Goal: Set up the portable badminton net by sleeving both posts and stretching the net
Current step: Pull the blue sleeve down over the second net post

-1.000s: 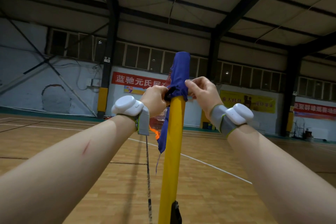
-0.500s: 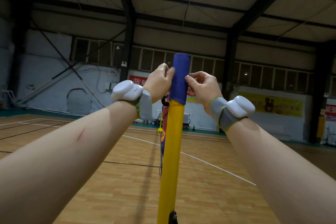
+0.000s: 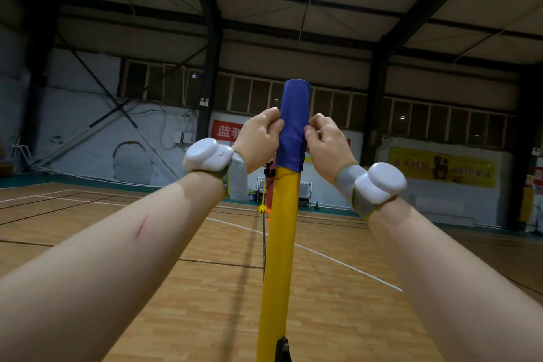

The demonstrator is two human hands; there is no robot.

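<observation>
seemingly the job is midway: the blue sleeve (image 3: 293, 123) of the net already caps the top of the upright yellow post (image 3: 279, 258), yet most of the post below is bare, so it likely needs pulling down further. the net (image 3: 264, 244) runs away as a thin edge behind the post; whether its far end is sleeved cannot be told. both forearms reach up, the left hand (image 3: 258, 138) and right hand (image 3: 326, 141) each pinching the sleeve's sides.
</observation>
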